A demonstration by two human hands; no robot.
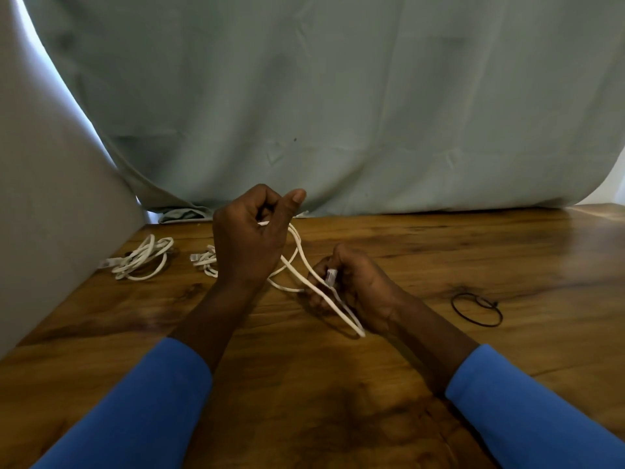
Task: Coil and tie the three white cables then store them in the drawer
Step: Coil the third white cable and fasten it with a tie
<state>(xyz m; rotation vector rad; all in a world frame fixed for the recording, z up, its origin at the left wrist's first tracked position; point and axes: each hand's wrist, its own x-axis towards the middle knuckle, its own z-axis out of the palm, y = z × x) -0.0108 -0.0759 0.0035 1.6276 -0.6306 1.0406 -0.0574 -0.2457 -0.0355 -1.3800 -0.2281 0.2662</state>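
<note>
Wood-grained and brown, the tabletop (507, 252) carries a coiling job in progress: above its middle a thin white cable (300, 244) runs in loose loops between two hands. The raised left hand (250, 235) has its fingers curled round the far bends, and the lower right hand (355, 289) pinches the clear plug and strands. The loops would best be kept even and lightly taut, then gathered into one fist, likely freeing the other for the black elastic band (477, 308) lying towards the right edge. Two more bundled white cables (142, 258) lie near the far left corner; whether they are tied cannot be told. No drawer shows.
</note>
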